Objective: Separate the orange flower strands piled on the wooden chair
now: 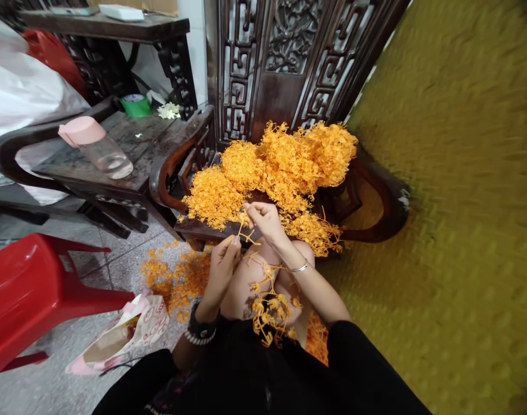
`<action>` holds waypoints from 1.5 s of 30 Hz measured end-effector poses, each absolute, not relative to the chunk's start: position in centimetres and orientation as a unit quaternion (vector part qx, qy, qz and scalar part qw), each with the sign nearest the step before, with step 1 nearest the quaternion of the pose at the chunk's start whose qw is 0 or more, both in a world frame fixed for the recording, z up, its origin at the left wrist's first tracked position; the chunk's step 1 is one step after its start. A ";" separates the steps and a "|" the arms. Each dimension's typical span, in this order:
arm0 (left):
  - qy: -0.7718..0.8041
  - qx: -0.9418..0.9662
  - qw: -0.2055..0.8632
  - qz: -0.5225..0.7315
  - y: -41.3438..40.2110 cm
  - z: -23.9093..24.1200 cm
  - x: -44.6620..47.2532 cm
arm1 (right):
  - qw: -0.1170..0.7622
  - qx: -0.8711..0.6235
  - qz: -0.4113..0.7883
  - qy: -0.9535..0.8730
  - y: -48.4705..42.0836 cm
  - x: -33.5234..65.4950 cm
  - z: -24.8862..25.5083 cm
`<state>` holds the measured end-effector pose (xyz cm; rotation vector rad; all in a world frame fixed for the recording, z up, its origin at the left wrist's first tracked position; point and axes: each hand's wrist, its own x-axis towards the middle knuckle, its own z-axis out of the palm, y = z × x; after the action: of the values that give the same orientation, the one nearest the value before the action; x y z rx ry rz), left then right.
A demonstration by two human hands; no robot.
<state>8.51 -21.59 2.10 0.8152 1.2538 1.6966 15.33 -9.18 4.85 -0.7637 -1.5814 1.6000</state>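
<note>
L hand (224, 259) & R hand (266, 222), both grips pinching 1 orange plastic-looking sprig (243, 219) betw. 'em, just above the knees (263, 251); prob. best to pinch close in, keep tension light.

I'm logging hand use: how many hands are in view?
2. The left hand pinches a thin orange stem; the right hand is farther forward and to its right, fingertips close to the stem. Neither is hidden, and no others show.
</note>
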 end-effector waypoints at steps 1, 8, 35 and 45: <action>0.502 0.332 0.421 0.679 -21.6 2.1 8.4 | 0.363 -0.287 0.659 -0.593 -9.3 15.2 4.9; 0.494 0.350 0.433 0.668 -24.1 2.8 9.8 | 0.415 -0.301 0.696 -0.502 -4.8 16.5 7.0; 0.522 0.440 0.398 0.613 -24.7 3.7 9.3 | 0.424 -0.416 0.488 -0.640 1.6 16.9 3.9; 0.330 0.757 0.494 0.272 -17.4 2.4 15.9 | 0.322 -0.456 0.503 -0.660 1.5 17.2 2.4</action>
<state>15.90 -17.39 2.41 1.8346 0.8007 0.6604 17.20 1.51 2.42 -1.1979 -1.7331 1.3209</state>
